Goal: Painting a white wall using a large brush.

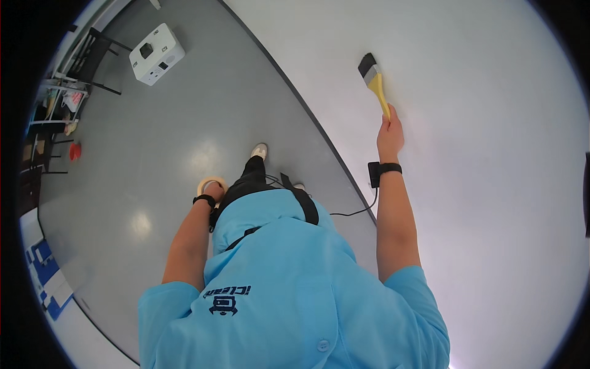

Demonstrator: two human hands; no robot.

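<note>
My right hand (391, 138) grips the lower end of the yellow handle of a flat paintbrush (377, 87). Its black bristles point away from me, up along a white wall (474, 138); whether they touch the surface I cannot tell. Down by my left hip, my left hand (214, 190) holds a cream-coloured ring (201, 184), which looks like a roll of masking tape. Part of that ring is hidden by the fingers.
A dark baseboard (299, 97) separates the wall from the grey floor (152, 170). On the floor sits a white box-shaped device (156, 54). Black chairs (92, 60), a metal rack (57, 104) and a red bucket (75, 151) stand at left. A cable (352, 213) hangs from my right wristband.
</note>
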